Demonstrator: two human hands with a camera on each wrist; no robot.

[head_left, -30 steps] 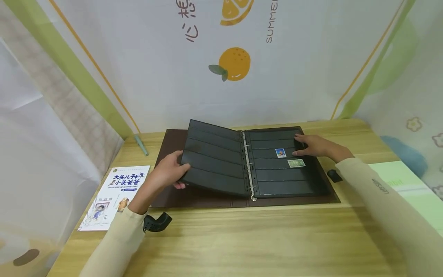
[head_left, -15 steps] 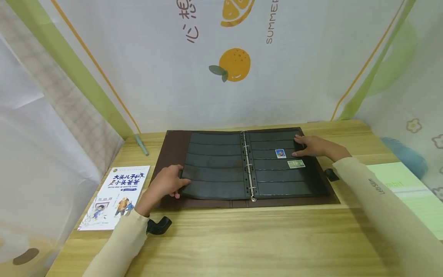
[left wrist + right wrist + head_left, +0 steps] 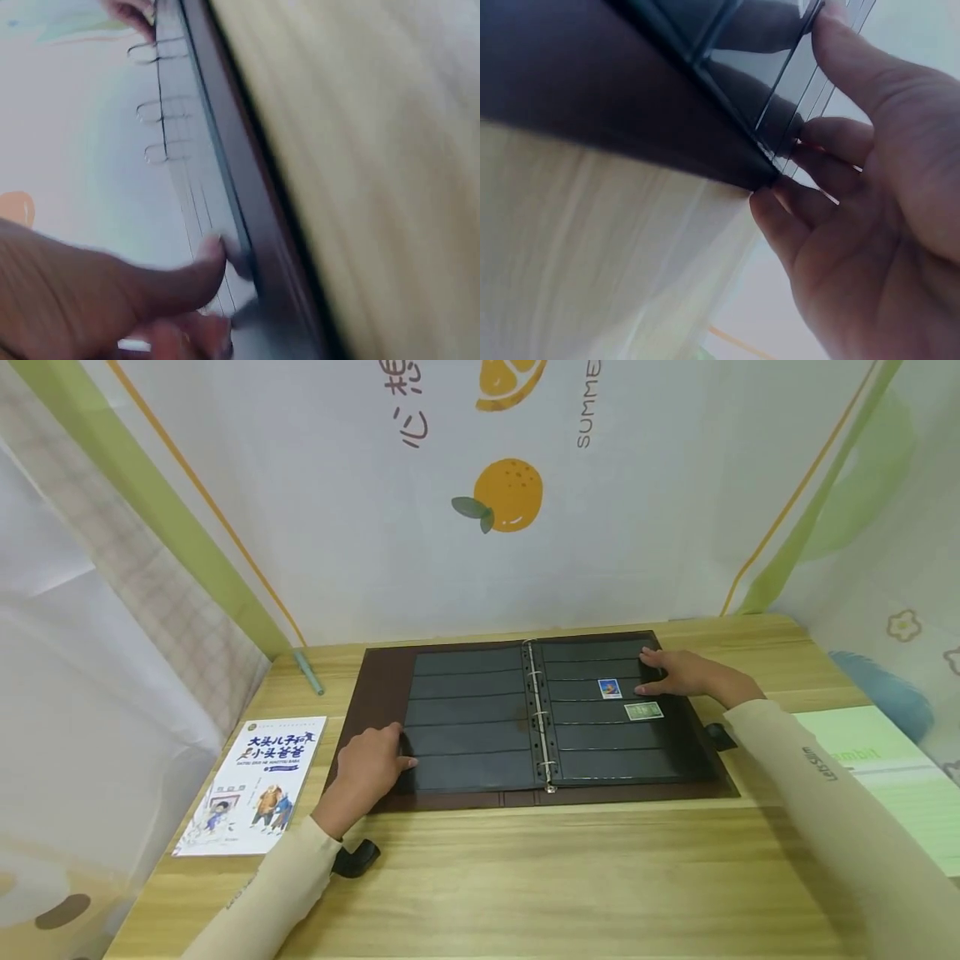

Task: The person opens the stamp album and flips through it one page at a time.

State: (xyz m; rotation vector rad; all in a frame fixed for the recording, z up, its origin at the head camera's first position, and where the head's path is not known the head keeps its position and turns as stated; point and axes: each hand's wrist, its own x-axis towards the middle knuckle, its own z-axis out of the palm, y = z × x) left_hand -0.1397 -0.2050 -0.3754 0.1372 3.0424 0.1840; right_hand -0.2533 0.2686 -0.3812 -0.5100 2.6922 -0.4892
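Note:
A stamp album (image 3: 480, 752) with ring-bound black pocket pages lies spread flat in a dark brown cover. My left hand (image 3: 369, 766) rests at the outer edge of the left page (image 3: 468, 714); its thumb lies on the page in the left wrist view. My right hand (image 3: 686, 675) rests on the outer edge of the right page (image 3: 607, 764). In the right wrist view its thumb touches the page surface and its fingers are along the album's edge. A blue postage stamp (image 3: 610, 688) and a green postage stamp (image 3: 644, 711) sit in the right page, beside the right thumb.
Left of the album lies a children's book (image 3: 255, 785) with a white cover, and a green pen (image 3: 308, 672) is behind it. A pale green notebook (image 3: 885, 777) lies under the right forearm. Printed curtains surround the wooden table (image 3: 540, 877).
The left page, lifted in my left hand a second ago, has come down flat on the left side. My left hand has lowered with it; the right hand has stayed in place.

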